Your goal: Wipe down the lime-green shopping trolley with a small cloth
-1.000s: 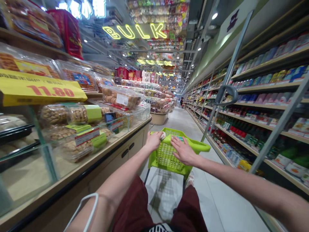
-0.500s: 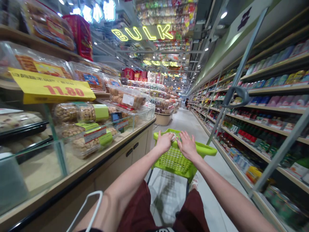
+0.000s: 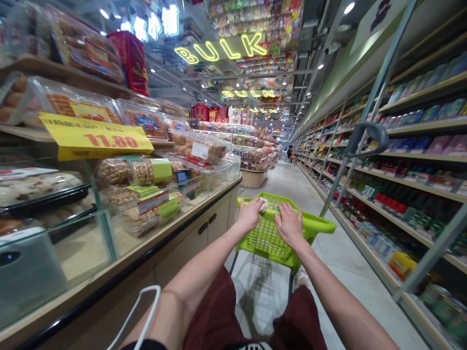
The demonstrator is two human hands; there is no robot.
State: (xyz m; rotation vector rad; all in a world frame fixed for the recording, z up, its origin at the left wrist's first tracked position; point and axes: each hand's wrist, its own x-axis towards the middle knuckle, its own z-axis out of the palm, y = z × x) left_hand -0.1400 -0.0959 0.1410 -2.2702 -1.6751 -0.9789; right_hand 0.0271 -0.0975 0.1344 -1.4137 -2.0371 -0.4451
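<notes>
A lime-green shopping cart [image 3: 272,238] stands just ahead of me on the grey floor. My left hand [image 3: 250,215] is closed on a crumpled white wad [image 3: 263,204] at the left part of the cart's near rim. On the right part of that rim rests my right hand [image 3: 289,223], its fingers spread and holding nothing. Small coloured marks show on the green surface between the two hands. A white looped strap or cord [image 3: 149,311] hangs by my left forearm.
Along the left runs a glass-edged counter [image 3: 204,201] with packed pastries and a yellow price sign [image 3: 98,138]. Tall stocked shelves [image 3: 412,189] and a metal ladder with a grey hook [image 3: 367,141] line the right. A person [image 3: 291,154] is far down the aisle.
The view has shifted slightly left, so cart and shelves sit further right. My right hand has moved right along the rim, widening the gap from my left hand and showing more of the white wad.
</notes>
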